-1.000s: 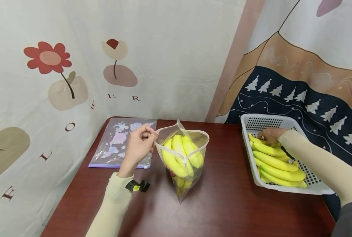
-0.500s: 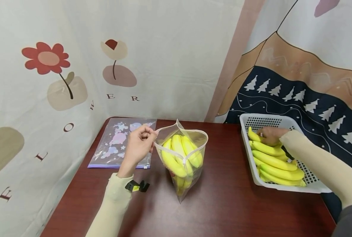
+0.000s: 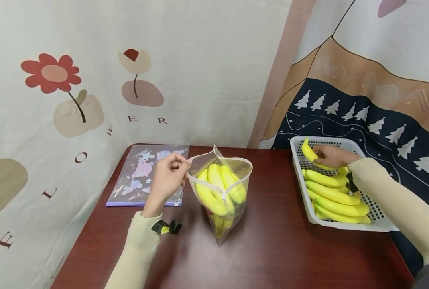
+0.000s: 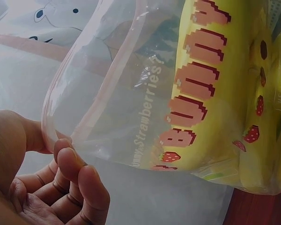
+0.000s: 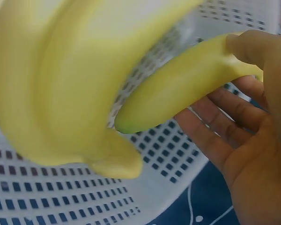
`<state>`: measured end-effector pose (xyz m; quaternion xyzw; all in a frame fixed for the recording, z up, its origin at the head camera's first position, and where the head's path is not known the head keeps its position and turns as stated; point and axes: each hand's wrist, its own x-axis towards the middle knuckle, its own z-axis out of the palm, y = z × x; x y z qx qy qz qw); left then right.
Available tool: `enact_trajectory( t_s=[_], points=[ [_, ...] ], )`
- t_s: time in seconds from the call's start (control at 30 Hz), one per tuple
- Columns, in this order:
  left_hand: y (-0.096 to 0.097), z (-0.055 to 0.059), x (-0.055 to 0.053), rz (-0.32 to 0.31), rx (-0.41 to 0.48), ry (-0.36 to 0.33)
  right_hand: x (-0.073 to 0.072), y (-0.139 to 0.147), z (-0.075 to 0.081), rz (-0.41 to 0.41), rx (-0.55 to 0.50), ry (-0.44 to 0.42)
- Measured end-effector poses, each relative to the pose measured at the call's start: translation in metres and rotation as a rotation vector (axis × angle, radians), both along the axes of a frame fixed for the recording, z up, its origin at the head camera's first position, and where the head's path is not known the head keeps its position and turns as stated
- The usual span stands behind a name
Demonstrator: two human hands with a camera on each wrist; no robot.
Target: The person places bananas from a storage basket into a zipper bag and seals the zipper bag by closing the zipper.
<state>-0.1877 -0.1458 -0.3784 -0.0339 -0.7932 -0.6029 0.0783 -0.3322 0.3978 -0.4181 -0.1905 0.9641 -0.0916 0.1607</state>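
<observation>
A clear zip bag (image 3: 236,208) printed with red lettering stands with its mouth spread on the table, and several bananas (image 3: 219,180) are inside. My left hand (image 3: 169,176) pinches the left corner of the bag's rim between thumb and fingertips, as the left wrist view shows closely. On the right, my right hand (image 3: 330,155) grips a single banana (image 5: 187,84), thumb on one side and fingers under the other, over the back of the grey basket (image 3: 302,200). Several more bananas (image 3: 335,194) lie in the basket, in front of that hand.
A flat clear bag (image 3: 145,176) with pastel print and a purple slider edge lies at the back left of the brown table (image 3: 272,249). A printed cloth (image 3: 207,80) hangs behind the table. Bare tabletop separates the standing bag from the basket.
My right hand has lifted one banana off the pile toward the back of the basket, revealing more of the basket floor. My left hand keeps its pinch on the bag rim.
</observation>
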Motion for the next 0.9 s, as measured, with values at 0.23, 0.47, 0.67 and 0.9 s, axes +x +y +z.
enact_trajectory(
  t_s=[0.23,0.47,0.67,0.9],
  points=[
    [-0.002,0.000,0.000,0.018,0.006,0.008,-0.001,-0.012,0.022,-0.078,-0.106,0.044],
    [-0.002,-0.001,0.001,0.012,0.019,0.009,0.012,-0.026,0.039,-0.202,-0.254,0.068],
    [0.001,-0.002,-0.002,-0.004,0.027,0.022,0.030,-0.038,0.050,-0.266,-0.354,0.090],
    [0.001,-0.003,-0.003,-0.021,0.048,0.032,0.049,-0.061,0.068,-0.336,-0.491,0.136]
  ],
)
